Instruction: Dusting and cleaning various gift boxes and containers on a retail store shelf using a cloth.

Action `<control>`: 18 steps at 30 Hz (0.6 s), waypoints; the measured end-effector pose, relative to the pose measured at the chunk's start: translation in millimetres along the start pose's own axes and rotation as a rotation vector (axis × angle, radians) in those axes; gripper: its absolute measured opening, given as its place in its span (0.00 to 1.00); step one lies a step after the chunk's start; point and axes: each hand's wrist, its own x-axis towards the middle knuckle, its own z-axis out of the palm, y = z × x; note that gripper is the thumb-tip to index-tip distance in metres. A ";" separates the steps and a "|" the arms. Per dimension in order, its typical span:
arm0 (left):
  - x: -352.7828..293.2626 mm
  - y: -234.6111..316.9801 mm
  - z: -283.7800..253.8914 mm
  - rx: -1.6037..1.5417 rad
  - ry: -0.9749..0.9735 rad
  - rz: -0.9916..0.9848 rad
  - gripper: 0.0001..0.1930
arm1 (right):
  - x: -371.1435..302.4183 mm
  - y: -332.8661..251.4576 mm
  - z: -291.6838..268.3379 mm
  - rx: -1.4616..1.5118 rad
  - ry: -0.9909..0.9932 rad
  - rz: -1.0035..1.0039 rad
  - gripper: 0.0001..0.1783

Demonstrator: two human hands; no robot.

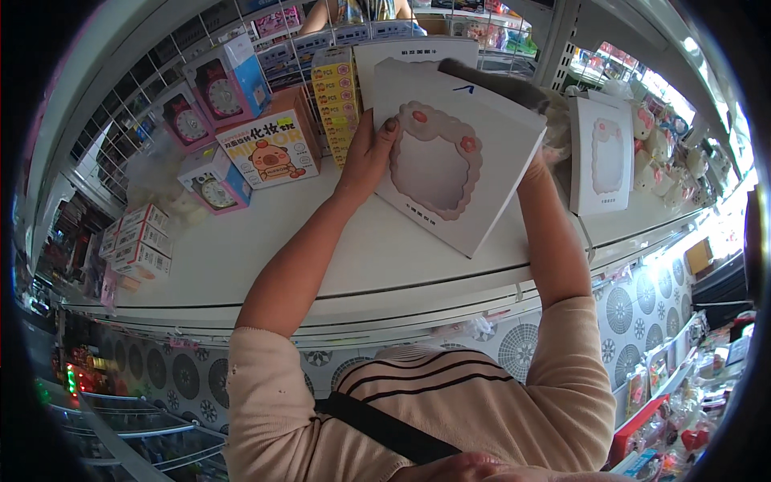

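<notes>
I hold a flat white box [498,136] tilted above the white shelf, its front printed with a scalloped pink-framed mirror with flower shapes. My left hand [375,151] grips its left edge, the thumb lying on the front. At the right edge is my right hand [536,166], its fingers mostly hidden behind the box. Dark grey soft material [502,87] shows behind the box's top and right edges; whether it is a cloth or a plush toy I cannot make out. Directly behind stands another white box [414,52], partly covered.
Left on the shelf [265,241] are yellow boxes [333,100], an orange-and-white box [269,149], pink-and-blue boxes [223,88] and small white boxes [140,245]. A similar white box [601,157] and plush toys [662,153] stand right. Wire mesh [281,40] rises behind; someone is beyond it.
</notes>
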 end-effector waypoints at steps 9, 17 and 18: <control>-4.4 -6.9 1.7 0.023 0.083 0.027 0.30 | 4.8 11.6 6.3 -0.052 0.344 -0.084 0.30; -3.7 3.8 4.2 0.003 0.066 -0.004 0.29 | 7.2 11.9 11.3 -0.104 0.685 -0.191 0.32; -3.0 3.0 3.6 0.006 0.044 0.017 0.29 | 7.8 12.2 11.5 -0.111 0.729 -0.201 0.32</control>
